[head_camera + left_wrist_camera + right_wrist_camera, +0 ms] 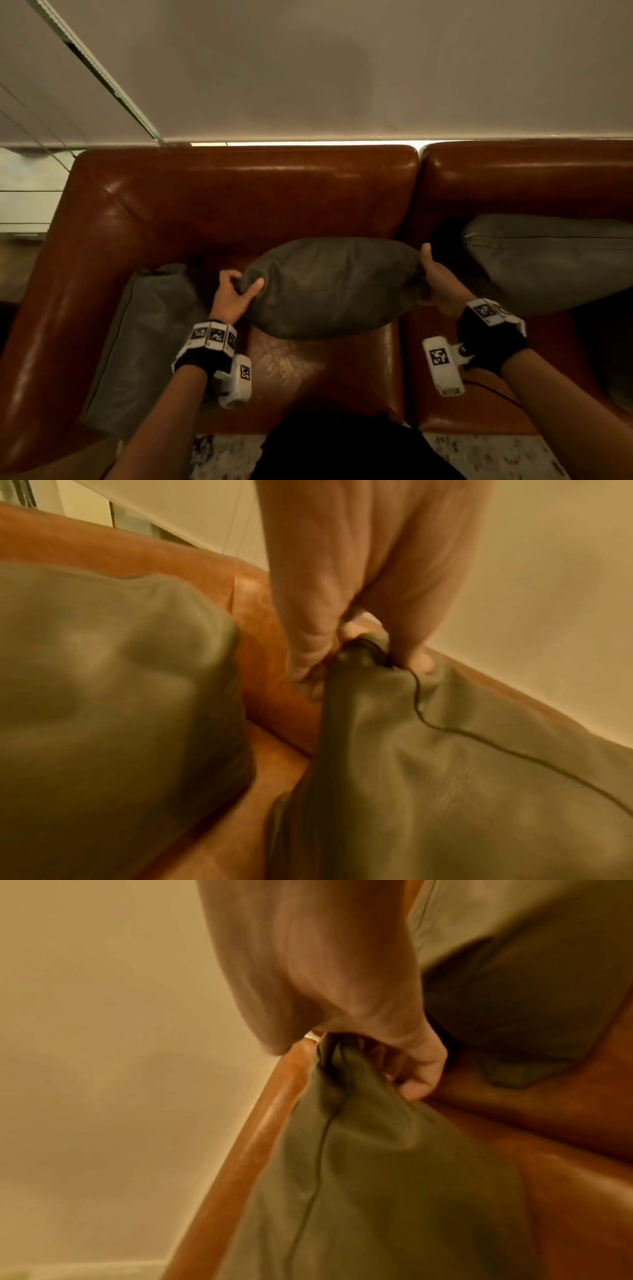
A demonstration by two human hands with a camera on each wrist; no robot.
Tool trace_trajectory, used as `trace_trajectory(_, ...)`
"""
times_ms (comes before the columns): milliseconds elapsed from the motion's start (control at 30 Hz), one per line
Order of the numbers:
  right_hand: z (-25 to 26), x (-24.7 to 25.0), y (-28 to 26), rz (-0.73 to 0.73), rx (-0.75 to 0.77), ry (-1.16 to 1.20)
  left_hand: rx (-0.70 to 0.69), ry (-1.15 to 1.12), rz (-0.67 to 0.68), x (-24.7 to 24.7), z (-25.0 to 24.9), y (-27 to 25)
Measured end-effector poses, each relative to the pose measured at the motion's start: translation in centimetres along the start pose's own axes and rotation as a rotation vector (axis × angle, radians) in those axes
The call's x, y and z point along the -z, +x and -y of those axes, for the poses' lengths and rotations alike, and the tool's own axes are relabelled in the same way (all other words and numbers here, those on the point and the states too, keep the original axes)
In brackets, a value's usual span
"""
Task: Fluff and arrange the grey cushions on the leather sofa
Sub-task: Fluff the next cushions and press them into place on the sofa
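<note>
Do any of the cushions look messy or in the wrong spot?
Yes. The middle cushion is bunched at both ends, gripped by the left hand and right hand. The left cushion slumps crookedly against the sofa arm. The right cushion leans tilted.

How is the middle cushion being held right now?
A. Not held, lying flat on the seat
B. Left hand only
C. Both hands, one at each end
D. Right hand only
C: the left hand pinches one end of the middle cushion and the right hand grips the other.
</note>
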State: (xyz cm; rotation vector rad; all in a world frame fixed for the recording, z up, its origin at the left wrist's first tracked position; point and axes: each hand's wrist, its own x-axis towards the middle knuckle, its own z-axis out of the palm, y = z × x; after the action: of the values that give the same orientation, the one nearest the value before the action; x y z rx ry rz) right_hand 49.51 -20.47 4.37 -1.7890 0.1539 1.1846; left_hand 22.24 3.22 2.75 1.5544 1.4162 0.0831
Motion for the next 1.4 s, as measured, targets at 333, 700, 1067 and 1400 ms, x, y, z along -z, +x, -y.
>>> trace_trajectory(333,-2.0,2.4,0.4,-0.080,-0.035,0.454,-0.150,-0.036,-0.281,0.2,-0.6,0.0)
trace_trajectory(700,0.4,0.4,1.0,-0.540,0.445,-0.557,-0.017,-0.116,-0.378,-0.8,-1.2,1.1)
trace_trajectory(1067,0.9,-2.9,-0.2,-0.440,0.620,-0.583,-0.183,0.068,-0.442,-2.1,-3.7,0.2)
trace_trajectory(1400,1.3,-0.5,-0.6,-0.513,0.364,-0.965,-0.426,0.001,-0.406,-1.8,-4.0,-0.9)
